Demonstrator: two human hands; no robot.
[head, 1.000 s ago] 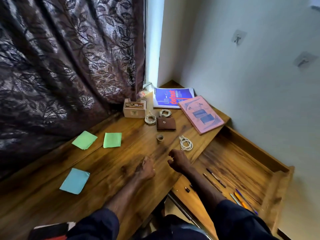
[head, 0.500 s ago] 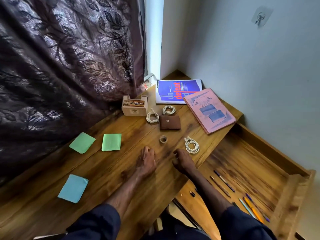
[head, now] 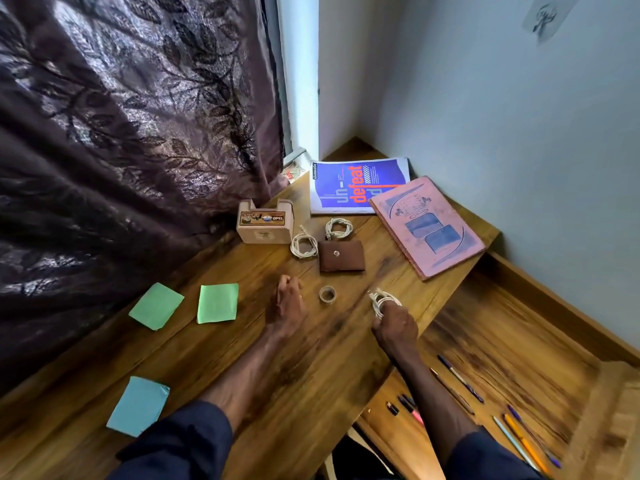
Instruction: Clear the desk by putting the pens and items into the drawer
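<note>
Right hand: the right hand (head: 394, 327) gripped the white cable coil (head: 383, 301), fingers curled round its near edge.
Cable coil: a small bundle of thin, glossy white cord, nearer the person than the wallet (head: 341, 255) and a little to its right, at the desk's edge; whether it was touching the wood could not be told.
Left hand: the left hand (head: 287, 303) rested on the desk (head: 242, 358), nearer than the wallet and to its left, fingers loosely curled, holding nothing.
Wallet: flat brown leather rectangle with a round metal snap.
Tape roll: a small clear tape roll (head: 327, 294) lay just nearer than the wallet, between the two hands.
Other cables: two more white coils (head: 304, 245) (head: 338, 228) lay touching or just beside the wallet's left and far edges.
Drawer: the open wooden drawer (head: 519, 327), streaky-grained, sat lower than the wallet and to its right.
Pens: slim pens (head: 460, 379) in several colours lay in the drawer, well apart from the wallet.
Paper notes: two green squares (head: 156, 305) (head: 217, 303) and a blue one (head: 138, 405) lay flat, well left of the wallet.
</note>
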